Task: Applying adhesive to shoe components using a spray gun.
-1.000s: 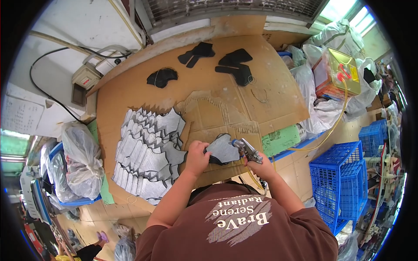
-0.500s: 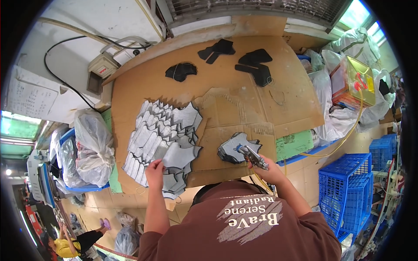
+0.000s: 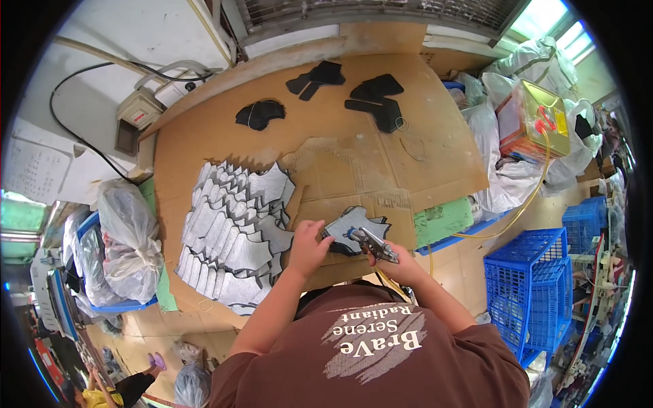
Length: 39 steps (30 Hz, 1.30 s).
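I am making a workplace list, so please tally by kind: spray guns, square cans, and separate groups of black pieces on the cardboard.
Spray gun: 1
Square can: 1
Black groups: 3 (left, middle, right)
Total: 5

Fairly even, bright light covers the cardboard sheet, with soft shadows along the far edge of the grey cut pieces. Beyond the sheet's far right corner, a window is blown out; left of the sheet, another glows green. Far outward, fisheye curvature bends lines into blue-fringed black vignetting.
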Tool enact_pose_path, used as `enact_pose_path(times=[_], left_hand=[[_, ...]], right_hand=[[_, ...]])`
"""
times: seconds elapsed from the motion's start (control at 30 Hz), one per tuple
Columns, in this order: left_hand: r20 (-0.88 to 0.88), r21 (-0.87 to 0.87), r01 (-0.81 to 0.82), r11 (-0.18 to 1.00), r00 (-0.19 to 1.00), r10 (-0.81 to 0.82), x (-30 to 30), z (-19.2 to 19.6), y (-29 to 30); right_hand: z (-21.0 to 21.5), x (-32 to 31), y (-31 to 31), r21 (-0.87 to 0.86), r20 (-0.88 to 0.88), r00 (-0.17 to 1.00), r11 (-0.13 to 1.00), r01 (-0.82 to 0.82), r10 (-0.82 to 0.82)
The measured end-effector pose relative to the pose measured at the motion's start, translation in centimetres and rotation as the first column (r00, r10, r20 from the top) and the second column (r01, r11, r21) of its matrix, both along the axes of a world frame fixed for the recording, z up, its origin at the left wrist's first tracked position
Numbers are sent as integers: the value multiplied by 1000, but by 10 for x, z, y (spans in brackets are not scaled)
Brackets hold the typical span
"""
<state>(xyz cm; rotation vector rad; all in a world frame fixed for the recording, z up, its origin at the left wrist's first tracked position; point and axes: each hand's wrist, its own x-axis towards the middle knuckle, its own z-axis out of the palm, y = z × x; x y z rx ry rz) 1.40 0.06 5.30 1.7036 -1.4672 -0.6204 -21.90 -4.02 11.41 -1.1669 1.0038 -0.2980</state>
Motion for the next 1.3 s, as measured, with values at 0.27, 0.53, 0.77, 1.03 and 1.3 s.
enact_pose_path(times=[0.27,0.53,0.77,1.03,1.3], left_hand=[[-56,75,72,995,996,-68,-8,1,-10],[-9,55,67,996,998,-66,-9,0,-11],[93,10,59,998,994,-60,-9,-2,-14],[-146,126,-58,990,986,76,-4,-3,-10],[-395,338,-622,707,588,706,162,12,88]], right_hand=[[-5,1,1,-24,3,999,999,-37,37],[-13,-8,-1,5,25,999,999,42,-43],[10,-18,-8,24,-29,992,992,122,-121],[13,-18,-9,-11,-115,990,997,83,-83],[9,-15,-6,19,-62,996,998,64,-63]])
